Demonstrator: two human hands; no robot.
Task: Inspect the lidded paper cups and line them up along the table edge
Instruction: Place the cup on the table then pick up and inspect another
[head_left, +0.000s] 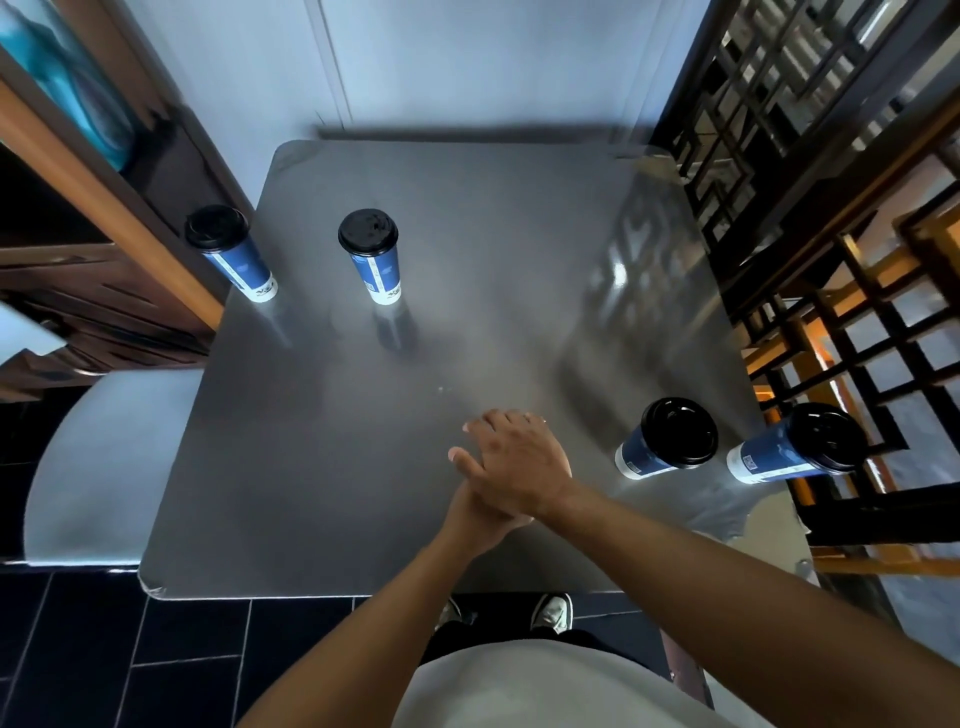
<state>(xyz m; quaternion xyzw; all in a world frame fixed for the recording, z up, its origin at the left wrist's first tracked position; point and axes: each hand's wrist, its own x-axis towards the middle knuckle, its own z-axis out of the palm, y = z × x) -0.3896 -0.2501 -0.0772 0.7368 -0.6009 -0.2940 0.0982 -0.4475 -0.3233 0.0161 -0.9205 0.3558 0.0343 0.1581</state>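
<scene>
Several blue paper cups with black lids stand upright on a grey table (467, 234). One cup (231, 254) stands at the left edge, another cup (375, 255) a little to its right. Two more stand at the right edge: a cup (665, 441) and the outermost cup (795, 447). My right hand (519, 462) lies flat, fingers straight, over my left hand (475, 512) above the table's near middle. Most of the left hand is hidden beneath it. Neither hand holds a cup.
A wooden shelf unit (104, 218) stands along the left side, a dark lattice screen (805, 156) along the right. A pale chair seat (104, 457) sits at the lower left. A white wall is behind the table. My shoes (550, 610) show below the near edge.
</scene>
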